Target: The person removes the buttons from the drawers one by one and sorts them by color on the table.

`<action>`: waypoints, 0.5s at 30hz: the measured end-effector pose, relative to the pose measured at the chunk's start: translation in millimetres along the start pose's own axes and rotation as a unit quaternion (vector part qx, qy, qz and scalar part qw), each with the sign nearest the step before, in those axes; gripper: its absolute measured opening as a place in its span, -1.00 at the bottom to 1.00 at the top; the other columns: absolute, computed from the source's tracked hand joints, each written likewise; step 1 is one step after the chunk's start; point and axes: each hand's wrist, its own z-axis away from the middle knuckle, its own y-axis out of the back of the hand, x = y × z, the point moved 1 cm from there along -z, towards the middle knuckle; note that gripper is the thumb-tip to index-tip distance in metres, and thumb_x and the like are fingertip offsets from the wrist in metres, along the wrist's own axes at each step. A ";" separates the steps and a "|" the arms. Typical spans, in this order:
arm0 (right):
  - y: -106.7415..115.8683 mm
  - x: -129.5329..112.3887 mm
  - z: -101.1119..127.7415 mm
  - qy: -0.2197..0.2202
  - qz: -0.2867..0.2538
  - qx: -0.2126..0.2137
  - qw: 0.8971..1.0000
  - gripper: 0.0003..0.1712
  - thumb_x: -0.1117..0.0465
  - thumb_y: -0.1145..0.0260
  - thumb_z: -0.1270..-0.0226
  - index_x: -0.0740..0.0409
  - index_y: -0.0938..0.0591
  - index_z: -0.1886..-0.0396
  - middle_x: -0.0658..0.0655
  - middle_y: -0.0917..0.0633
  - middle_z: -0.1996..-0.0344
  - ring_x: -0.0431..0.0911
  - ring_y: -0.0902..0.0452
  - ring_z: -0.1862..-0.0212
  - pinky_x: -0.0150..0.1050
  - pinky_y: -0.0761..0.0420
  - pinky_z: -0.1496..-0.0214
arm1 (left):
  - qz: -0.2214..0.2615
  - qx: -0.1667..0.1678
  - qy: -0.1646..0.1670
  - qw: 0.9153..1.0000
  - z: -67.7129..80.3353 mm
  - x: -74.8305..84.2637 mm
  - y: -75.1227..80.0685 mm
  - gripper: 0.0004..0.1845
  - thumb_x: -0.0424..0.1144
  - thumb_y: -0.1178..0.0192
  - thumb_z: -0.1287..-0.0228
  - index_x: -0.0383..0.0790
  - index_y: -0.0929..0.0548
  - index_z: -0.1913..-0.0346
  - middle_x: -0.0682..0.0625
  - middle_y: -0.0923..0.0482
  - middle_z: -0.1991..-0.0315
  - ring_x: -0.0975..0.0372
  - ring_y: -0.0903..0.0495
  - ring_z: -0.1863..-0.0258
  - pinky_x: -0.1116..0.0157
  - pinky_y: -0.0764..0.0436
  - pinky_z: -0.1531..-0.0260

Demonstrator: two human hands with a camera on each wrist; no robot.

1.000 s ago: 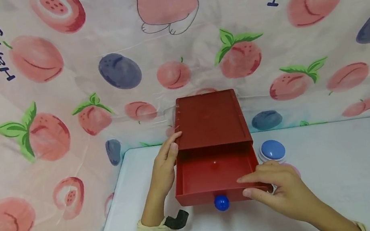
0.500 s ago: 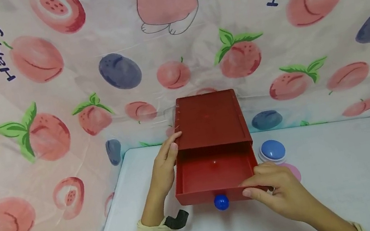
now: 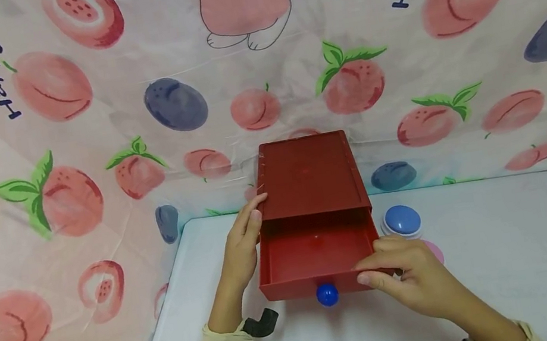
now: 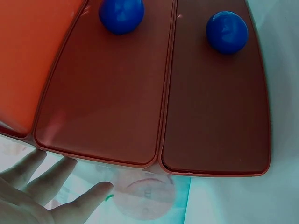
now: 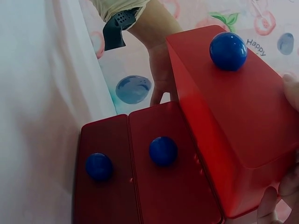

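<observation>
A red three-drawer cabinet (image 3: 309, 176) stands at the back of the white table. Its top drawer (image 3: 316, 251) is pulled out and shows nothing inside; a blue ball knob (image 3: 327, 295) sits on its front. My left hand (image 3: 248, 232) rests with straight fingers against the cabinet's left side; those fingers (image 4: 46, 186) show in the left wrist view. My right hand (image 3: 372, 271) pinches the drawer's front right corner, thumb on the front, fingers over the rim. In the right wrist view the open drawer (image 5: 233, 116) juts out above two closed drawers with knobs (image 5: 163, 150).
A blue dome button (image 3: 403, 221) and a pink disc (image 3: 433, 251) lie right of the cabinet, just behind my right hand. Fruit-print cloth (image 3: 83, 136) hangs behind and to the left. The white table (image 3: 527, 260) stretches to the right.
My right hand and the drawer front have shifted slightly back toward the cabinet. The left hand has stayed put.
</observation>
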 end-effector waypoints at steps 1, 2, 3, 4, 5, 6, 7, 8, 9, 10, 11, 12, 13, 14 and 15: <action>0.0 0.2 -0.6 0.004 0.000 0.002 1.000 -0.68 0.32 -0.58 -0.12 -0.17 -0.84 0.17 -0.26 -0.64 0.43 -0.30 -0.48 0.29 -0.42 -0.53 0.38 | 0.001 0.000 0.000 1.000 0.0 0.1 -0.1 -0.57 0.04 0.13 -0.65 0.22 -0.43 -0.45 0.08 -0.32 -0.47 0.02 -0.41 -0.37 -0.07 -0.57 -0.20; 0.1 0.4 -1.0 0.009 0.000 0.004 1.000 -0.69 0.32 -0.58 -0.12 -0.14 -0.84 0.17 -0.24 -0.64 0.44 -0.30 -0.47 0.29 -0.42 -0.52 0.39 | 0.001 0.000 -0.001 1.000 -0.2 0.2 -0.2 -0.57 0.04 0.13 -0.65 0.22 -0.44 -0.45 0.08 -0.33 -0.47 0.02 -0.42 -0.37 -0.06 -0.57 -0.19; 0.3 0.9 -1.2 0.008 0.000 0.004 1.000 -0.70 0.32 -0.58 -0.12 -0.14 -0.84 0.17 -0.24 -0.64 0.45 -0.30 -0.47 0.29 -0.42 -0.53 0.39 | 0.000 0.001 -0.001 1.000 -0.4 0.2 -0.3 -0.57 0.04 0.13 -0.65 0.23 -0.44 -0.45 0.08 -0.33 -0.47 0.03 -0.42 -0.36 -0.05 -0.58 -0.18; 0.3 1.3 -1.3 0.010 0.000 0.005 1.000 -0.70 0.32 -0.58 -0.12 -0.12 -0.84 0.18 -0.22 -0.64 0.45 -0.29 -0.48 0.29 -0.41 -0.53 0.39 | 0.000 0.002 -0.002 1.000 -0.6 0.3 -0.5 -0.57 0.04 0.13 -0.65 0.23 -0.44 -0.44 0.09 -0.33 -0.46 0.03 -0.42 -0.36 -0.03 -0.58 -0.17; 0.7 1.6 -1.5 0.008 0.002 0.004 1.000 -0.69 0.32 -0.58 -0.12 -0.14 -0.84 0.17 -0.24 -0.63 0.45 -0.30 -0.47 0.29 -0.41 -0.53 0.40 | -0.001 0.003 -0.003 1.000 -0.9 0.4 -0.6 -0.58 0.04 0.13 -0.65 0.23 -0.45 -0.44 0.09 -0.34 -0.46 0.03 -0.42 -0.36 -0.01 -0.57 -0.16; 0.9 1.6 -1.8 0.008 0.001 0.004 1.000 -0.69 0.31 -0.58 -0.12 -0.14 -0.84 0.17 -0.24 -0.62 0.46 -0.30 -0.47 0.30 -0.42 -0.52 0.40 | -0.002 0.003 -0.003 1.000 -1.0 0.3 -0.6 -0.58 0.04 0.13 -0.65 0.23 -0.45 -0.44 0.09 -0.34 -0.46 0.04 -0.43 -0.35 0.01 -0.57 -0.16; 0.9 2.0 -1.9 0.007 0.001 0.004 1.000 -0.69 0.31 -0.58 -0.12 -0.14 -0.84 0.18 -0.25 -0.62 0.45 -0.30 -0.47 0.30 -0.41 -0.52 0.40 | -0.002 0.004 -0.004 1.000 -1.1 0.3 -0.7 -0.58 0.04 0.13 -0.65 0.23 -0.45 -0.44 0.09 -0.34 -0.45 0.04 -0.43 -0.35 0.02 -0.57 -0.15; 1.1 2.5 -2.1 0.004 0.002 0.002 1.000 -0.69 0.32 -0.58 -0.12 -0.14 -0.84 0.18 -0.26 -0.61 0.46 -0.30 -0.46 0.30 -0.42 -0.52 0.41 | -0.003 0.005 -0.004 1.000 -1.2 0.2 -0.7 -0.58 0.04 0.13 -0.65 0.23 -0.45 -0.44 0.09 -0.35 -0.45 0.04 -0.43 -0.35 0.02 -0.57 -0.15; 1.2 3.1 -2.4 0.001 0.003 0.001 1.000 -0.68 0.31 -0.58 -0.12 -0.16 -0.84 0.17 -0.28 -0.61 0.45 -0.31 -0.46 0.30 -0.42 -0.52 0.40 | -0.004 0.005 -0.004 1.000 -1.3 0.1 -0.7 -0.58 0.04 0.13 -0.65 0.23 -0.45 -0.44 0.09 -0.35 -0.45 0.04 -0.43 -0.35 0.02 -0.57 -0.15; 1.2 3.4 -2.7 0.002 0.002 0.002 1.000 -0.67 0.32 -0.58 -0.12 -0.18 -0.84 0.17 -0.29 -0.60 0.45 -0.31 -0.46 0.31 -0.42 -0.52 0.41 | -0.003 0.005 -0.005 1.000 -1.3 0.1 -0.8 -0.58 0.03 0.13 -0.65 0.22 -0.45 -0.44 0.08 -0.35 -0.45 0.04 -0.43 -0.35 0.02 -0.57 -0.15; 1.4 3.8 -3.0 0.000 0.002 0.000 1.000 -0.66 0.32 -0.58 -0.12 -0.20 -0.83 0.17 -0.31 -0.59 0.45 -0.32 -0.45 0.32 -0.42 -0.52 0.41 | -0.002 0.005 -0.005 1.000 -1.2 -0.1 -0.8 -0.58 0.03 0.13 -0.65 0.22 -0.45 -0.44 0.08 -0.35 -0.45 0.04 -0.43 -0.35 0.01 -0.57 -0.15; 1.4 4.3 -3.0 0.000 0.002 -0.001 1.000 -0.66 0.32 -0.58 -0.12 -0.20 -0.83 0.17 -0.31 -0.58 0.45 -0.32 -0.45 0.32 -0.42 -0.51 0.42 | -0.002 0.004 -0.005 1.000 -1.0 -0.3 -0.7 -0.57 0.03 0.12 -0.65 0.21 -0.45 -0.44 0.08 -0.35 -0.45 0.03 -0.43 -0.35 0.00 -0.58 -0.16; 1.5 5.1 -3.0 -0.004 0.003 -0.003 1.000 -0.65 0.31 -0.58 -0.12 -0.22 -0.83 0.17 -0.33 -0.57 0.46 -0.33 -0.44 0.33 -0.41 -0.51 0.42 | -0.002 0.004 -0.005 1.000 -0.8 -0.4 -0.7 -0.57 0.03 0.12 -0.65 0.21 -0.45 -0.45 0.07 -0.35 -0.45 0.03 -0.43 -0.35 -0.02 -0.58 -0.16; 1.5 5.3 -3.0 -0.005 0.003 -0.004 1.000 -0.65 0.31 -0.58 -0.12 -0.22 -0.83 0.17 -0.34 -0.56 0.46 -0.33 -0.43 0.34 -0.41 -0.50 0.43 | -0.001 0.003 -0.005 1.000 -0.7 -0.5 -0.7 -0.57 0.02 0.12 -0.65 0.20 -0.45 -0.45 0.07 -0.34 -0.46 0.02 -0.42 -0.36 -0.03 -0.58 -0.17; 1.6 5.4 -3.0 -0.005 0.003 -0.004 1.000 -0.66 0.31 -0.58 -0.12 -0.21 -0.83 0.17 -0.34 -0.56 0.46 -0.33 -0.43 0.34 -0.41 -0.50 0.43 | -0.001 0.003 -0.005 1.000 -0.6 -0.5 -0.6 -0.57 0.02 0.12 -0.65 0.20 -0.44 -0.45 0.07 -0.34 -0.46 0.02 -0.42 -0.36 -0.03 -0.58 -0.18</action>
